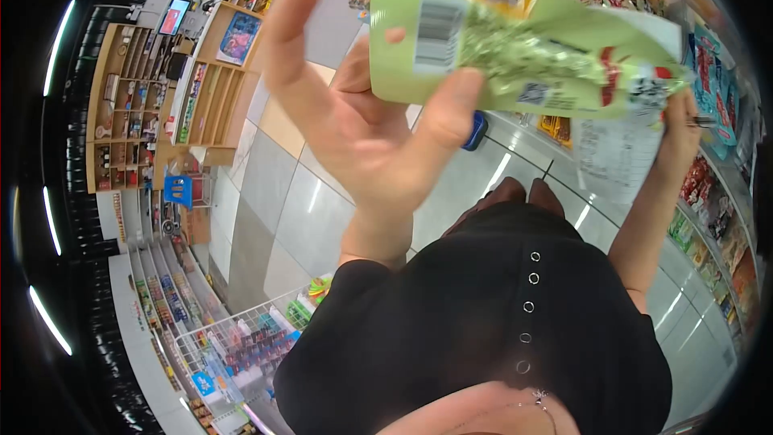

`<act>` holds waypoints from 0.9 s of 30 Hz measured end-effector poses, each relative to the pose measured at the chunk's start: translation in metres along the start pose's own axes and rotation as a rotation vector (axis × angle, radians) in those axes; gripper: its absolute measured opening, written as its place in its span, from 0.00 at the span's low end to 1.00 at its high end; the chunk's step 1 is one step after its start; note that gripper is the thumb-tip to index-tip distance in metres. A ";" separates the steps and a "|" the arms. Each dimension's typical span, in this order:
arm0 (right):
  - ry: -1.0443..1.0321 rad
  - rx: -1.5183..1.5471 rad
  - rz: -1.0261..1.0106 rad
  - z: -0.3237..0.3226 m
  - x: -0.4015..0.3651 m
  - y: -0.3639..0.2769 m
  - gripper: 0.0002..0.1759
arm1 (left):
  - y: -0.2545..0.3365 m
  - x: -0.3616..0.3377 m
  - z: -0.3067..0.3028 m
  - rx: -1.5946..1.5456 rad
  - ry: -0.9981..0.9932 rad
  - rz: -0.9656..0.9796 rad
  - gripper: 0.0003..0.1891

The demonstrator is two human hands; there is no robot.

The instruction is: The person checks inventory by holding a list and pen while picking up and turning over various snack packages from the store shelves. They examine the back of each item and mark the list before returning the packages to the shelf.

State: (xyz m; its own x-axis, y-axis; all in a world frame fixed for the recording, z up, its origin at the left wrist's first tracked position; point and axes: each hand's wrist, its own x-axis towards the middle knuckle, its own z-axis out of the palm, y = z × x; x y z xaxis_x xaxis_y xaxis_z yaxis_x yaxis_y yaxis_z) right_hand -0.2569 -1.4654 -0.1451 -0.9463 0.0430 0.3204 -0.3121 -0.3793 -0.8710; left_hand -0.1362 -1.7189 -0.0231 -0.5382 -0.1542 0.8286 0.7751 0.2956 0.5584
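A pale green snack packet (555, 44) with a barcode and a clear patch spans the space between my two hands. My left hand (362, 133) grips its left end, the thumb on the front below the barcode and skin showing through the hanging hole. The index finger of that hand sticks up, free of the packet. My right hand (682, 125) is closed at the packet's other end, its fingers partly hidden. Below the packet, beside my right hand, hangs a whitish sheet with printed text (616, 149).
Shelves of snack bags (713, 225) curve along my right side. To the left stand a wooden counter (221, 101), a blue stool (179, 191) and a wire rack with small goods (250, 342). Grey floor tiles (298, 201) lie between them.
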 end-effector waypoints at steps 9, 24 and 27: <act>-0.060 0.239 -0.129 -0.027 0.012 -0.012 0.17 | 0.008 -0.015 0.007 0.057 -0.218 -0.021 0.30; 0.147 0.227 -0.135 -0.012 -0.005 -0.029 0.13 | 0.008 -0.026 0.008 0.029 -0.202 -0.041 0.34; -0.048 0.324 -0.154 -0.027 -0.003 -0.025 0.14 | 0.009 -0.027 0.010 0.022 -0.205 -0.038 0.34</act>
State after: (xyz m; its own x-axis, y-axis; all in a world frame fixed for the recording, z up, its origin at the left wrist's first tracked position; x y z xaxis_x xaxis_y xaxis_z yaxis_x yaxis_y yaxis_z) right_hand -0.2487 -1.4315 -0.1345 -0.8829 0.0819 0.4624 -0.4006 -0.6452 -0.6506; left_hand -0.1177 -1.7029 -0.0411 -0.6244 0.0294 0.7805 0.7471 0.3141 0.5859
